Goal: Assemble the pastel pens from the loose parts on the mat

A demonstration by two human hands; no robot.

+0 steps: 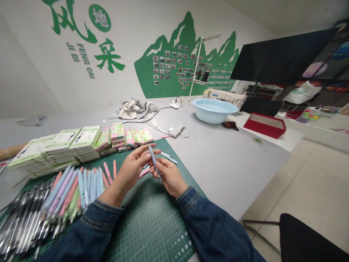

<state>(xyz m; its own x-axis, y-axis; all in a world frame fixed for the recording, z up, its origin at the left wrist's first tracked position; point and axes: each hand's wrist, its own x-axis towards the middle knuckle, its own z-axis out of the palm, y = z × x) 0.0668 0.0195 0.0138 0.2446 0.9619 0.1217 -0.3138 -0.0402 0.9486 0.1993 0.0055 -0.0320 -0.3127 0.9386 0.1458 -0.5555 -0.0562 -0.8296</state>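
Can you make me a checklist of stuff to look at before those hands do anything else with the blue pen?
1. Right hand gripping the light blue pen: ok, thumb and fingers are on its lower part.
2. Left hand gripping it too: cannot tell; the fingers are at its upper end.
3. Bare space on the green mat between the sleeves: ok.
4. Nothing loose behind the hands: not ok; another blue pen lies there.
5. Left sleeve not touching the pastel pens beside it: cannot tell.
6. White-and-green boxes stacked: ok.
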